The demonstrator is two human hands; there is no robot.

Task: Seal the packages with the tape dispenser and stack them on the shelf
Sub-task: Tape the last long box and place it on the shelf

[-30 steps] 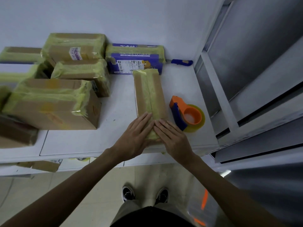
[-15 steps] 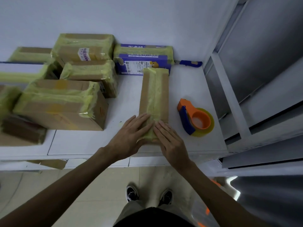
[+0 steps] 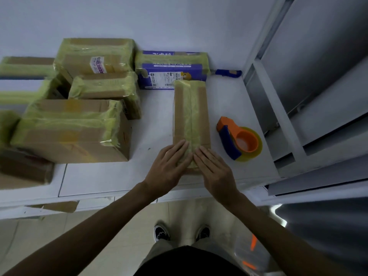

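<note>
Since the yellowish tape (image 3: 191, 108) runs the whole length of the narrow box (image 3: 180, 116) along its middle seam, both hands lie flat on the near end of it, and I take this as smoothing the strip down so it grips the cardboard. The left hand (image 3: 169, 163) and the right hand (image 3: 216, 170) meet in a shallow wedge, fingers straight and close together, tips nearly touching over the tape, palms down and clasping nothing. The box lies lengthwise on the white table (image 3: 155, 124), near end at the front edge, far end close against a purple box (image 3: 171, 74); whether the two touch I cannot tell. The tape dispenser (image 3: 239, 139) lies on its side just right of the box, apart from it and in nobody's grasp, handy for the right hand. The shelf (image 3: 278, 110) stands at the right, hard by the table's end, so the lift looks short. A big box (image 3: 69, 136) and several smaller taped ones crowd the left half of the table, well away from that path. A blue-handled cutter (image 3: 229, 73) lies by the wall. To my eye only the dispenser sits between box and shelf, and the box would have to go up over it.
</note>
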